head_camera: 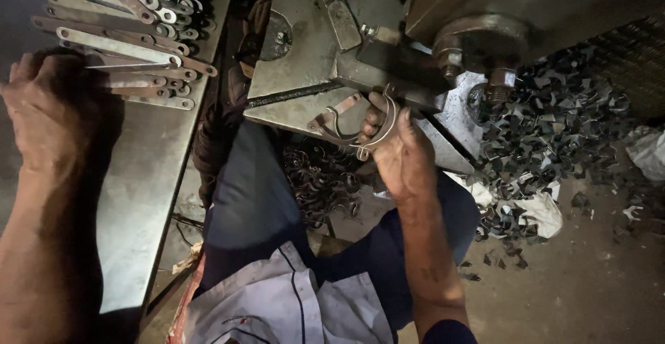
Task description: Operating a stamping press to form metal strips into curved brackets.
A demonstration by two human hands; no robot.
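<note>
My right hand point(396, 151) grips a curved, bent metal clamp piece point(374, 136) and holds it against the die of a heavy press machine point(360, 60). A second curved piece point(331, 119) lies on the machine's plate just left of it. My left hand point(52, 105) rests on a grey metal table point(138, 191) with its fingers curled. It touches the near ends of a pile of flat metal strips with holes point(131, 32). Whether it grips one of them cannot be told.
A heap of bent clamp pieces point(322, 178) lies below the press between my knees. Dark metal scrap point(554, 122) covers the floor at the right. White rags point(533, 209) lie beside it. A large bolt and nut point(478, 49) stick out of the machine.
</note>
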